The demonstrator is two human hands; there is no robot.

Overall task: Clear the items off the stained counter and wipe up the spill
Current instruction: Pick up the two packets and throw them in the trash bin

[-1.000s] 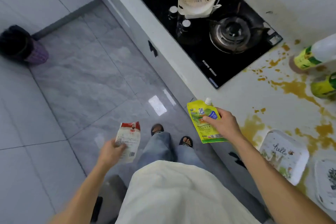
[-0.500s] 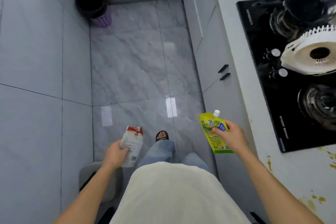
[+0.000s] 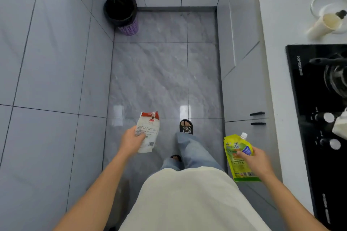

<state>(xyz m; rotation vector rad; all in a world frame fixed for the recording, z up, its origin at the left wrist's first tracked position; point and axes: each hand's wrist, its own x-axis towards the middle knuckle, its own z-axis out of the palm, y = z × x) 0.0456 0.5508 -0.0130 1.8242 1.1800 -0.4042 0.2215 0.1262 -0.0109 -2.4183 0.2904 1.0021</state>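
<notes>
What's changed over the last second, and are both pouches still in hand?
The view swung from the stained counter toward the bin down the aisle. Unchanged: left hand holds the white pouch, right hand the green spouted pouch.

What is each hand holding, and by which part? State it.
The left hand grips the white and red packet by its left edge. The right hand pinches the yellow-green spout pouch at its middle.

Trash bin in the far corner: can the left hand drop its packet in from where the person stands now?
Probably not yet. The left hand holds the white packet near the body, while the bin stands across open floor. Nothing blocks the path; it just looks beyond arm's reach.
</notes>
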